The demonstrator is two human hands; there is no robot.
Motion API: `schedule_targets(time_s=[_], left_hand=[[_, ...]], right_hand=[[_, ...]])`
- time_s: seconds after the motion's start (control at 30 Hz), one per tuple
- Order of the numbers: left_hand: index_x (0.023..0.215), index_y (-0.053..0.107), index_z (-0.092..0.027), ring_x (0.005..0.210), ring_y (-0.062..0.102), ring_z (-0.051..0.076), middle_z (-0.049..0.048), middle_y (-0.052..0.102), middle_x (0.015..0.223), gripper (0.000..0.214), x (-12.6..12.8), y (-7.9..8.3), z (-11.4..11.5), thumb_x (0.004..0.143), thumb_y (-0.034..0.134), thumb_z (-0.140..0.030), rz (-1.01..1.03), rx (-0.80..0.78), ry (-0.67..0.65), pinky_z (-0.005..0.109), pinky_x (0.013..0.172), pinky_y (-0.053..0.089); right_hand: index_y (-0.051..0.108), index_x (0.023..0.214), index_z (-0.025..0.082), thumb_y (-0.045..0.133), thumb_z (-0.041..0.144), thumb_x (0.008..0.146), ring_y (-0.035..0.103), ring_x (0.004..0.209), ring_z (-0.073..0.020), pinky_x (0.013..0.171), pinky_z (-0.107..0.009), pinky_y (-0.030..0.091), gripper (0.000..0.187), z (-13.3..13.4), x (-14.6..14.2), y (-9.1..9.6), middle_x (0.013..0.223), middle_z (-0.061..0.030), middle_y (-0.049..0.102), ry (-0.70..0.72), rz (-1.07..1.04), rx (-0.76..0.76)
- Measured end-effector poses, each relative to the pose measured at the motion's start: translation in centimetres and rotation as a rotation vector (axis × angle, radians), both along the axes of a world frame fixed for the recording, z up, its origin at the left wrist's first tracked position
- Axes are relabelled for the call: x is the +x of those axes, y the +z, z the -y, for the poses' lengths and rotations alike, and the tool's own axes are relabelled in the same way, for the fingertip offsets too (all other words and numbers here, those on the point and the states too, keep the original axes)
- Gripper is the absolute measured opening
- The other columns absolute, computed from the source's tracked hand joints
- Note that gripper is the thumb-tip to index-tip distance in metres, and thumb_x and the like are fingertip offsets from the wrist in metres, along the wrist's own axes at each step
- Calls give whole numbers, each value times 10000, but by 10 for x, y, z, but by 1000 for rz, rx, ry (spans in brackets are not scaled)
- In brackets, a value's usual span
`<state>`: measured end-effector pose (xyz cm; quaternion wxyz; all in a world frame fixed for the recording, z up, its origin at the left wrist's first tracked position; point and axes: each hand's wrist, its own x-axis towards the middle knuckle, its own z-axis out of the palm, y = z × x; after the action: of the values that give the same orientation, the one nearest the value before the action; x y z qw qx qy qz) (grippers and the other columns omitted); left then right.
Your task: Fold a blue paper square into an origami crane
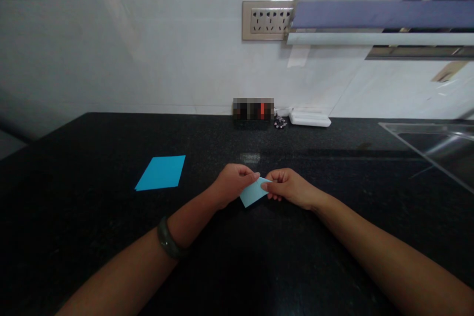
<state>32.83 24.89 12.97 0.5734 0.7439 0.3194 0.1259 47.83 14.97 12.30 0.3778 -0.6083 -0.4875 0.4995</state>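
A small piece of light blue paper [252, 194] is held between my two hands, just above or on the black countertop; I cannot tell which. My left hand [234, 183] pinches its upper left side, with the thumb lying along the top edge. My right hand [288, 186] grips its right corner between thumb and curled fingers. Both hands hide parts of the paper, so any fold under them does not show. Off to the left lies a brighter blue stack of paper sheets [161, 173], flat on the counter and touched by neither hand.
Against the tiled wall stand a dark box [253, 109], blurred out, a small beaded item [280, 122] and a white power strip [310, 118]. A metal sink [444, 143] is set into the counter [111, 237] at right. A wall socket [268, 20] sits above.
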Motion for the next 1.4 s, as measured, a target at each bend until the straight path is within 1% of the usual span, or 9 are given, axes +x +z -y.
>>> schedule_targets(time_s=[0.4,0.53,0.7,0.77,0.9,1.0,1.1,1.23,1.4], left_hand=[[681,560,-127,473,405,78,1,496,558,322,-2,2,-1,690,510,-445,17,21,-5,202,430,291],[662,553,-125,436,383,76,-8,461,516,417,0,0,0,720,428,-518,22,-74,-26,209,411,266],[707,562,-123,437,412,87,4,486,525,497,3,1,1,734,348,-571,45,-205,-7,220,417,281],[690,560,-126,443,416,86,3,491,529,477,2,1,1,720,381,-567,36,-193,-14,221,422,287],[684,569,-127,482,431,82,5,516,569,368,0,1,1,659,531,-492,21,-103,-56,211,441,299],[707,578,-124,507,445,84,16,540,602,316,-1,0,2,652,562,-435,27,-82,-59,207,452,311],[702,577,-121,490,435,80,12,537,585,303,0,-1,1,659,557,-420,49,-82,-25,208,448,311],[692,576,-124,494,440,81,8,539,586,297,0,1,1,665,550,-419,97,-73,57,211,457,325],[697,577,-126,492,434,79,-2,529,578,293,0,3,2,664,554,-416,121,-78,120,208,454,324]], right_hand=[[519,620,141,539,299,729,449,444,-39,434,-166,337,193,0,1,5,531,28,529,7,-97,-13],[513,621,143,540,287,728,447,440,-39,436,-167,339,182,0,2,3,522,31,525,14,-112,-20],[511,625,146,542,290,723,448,445,-43,444,-173,343,177,-1,2,3,529,31,527,20,-100,-29],[511,627,146,543,297,722,449,448,-44,448,-175,348,181,-1,1,3,532,29,528,20,-89,-30],[517,643,145,552,317,714,450,454,-45,453,-177,354,190,0,0,3,551,21,537,25,-72,-25],[529,651,145,563,331,701,452,451,-48,451,-178,358,196,0,-1,3,548,21,541,32,-61,-23],[546,669,140,558,342,701,456,456,-49,436,-173,351,205,-1,-2,3,559,15,545,-17,-70,-5],[559,759,143,563,333,693,448,473,-50,411,-168,344,201,-2,-3,3,624,7,547,-120,-131,89],[527,731,149,584,330,678,440,471,-54,413,-174,356,197,-3,-8,4,622,10,534,-185,-88,144]])
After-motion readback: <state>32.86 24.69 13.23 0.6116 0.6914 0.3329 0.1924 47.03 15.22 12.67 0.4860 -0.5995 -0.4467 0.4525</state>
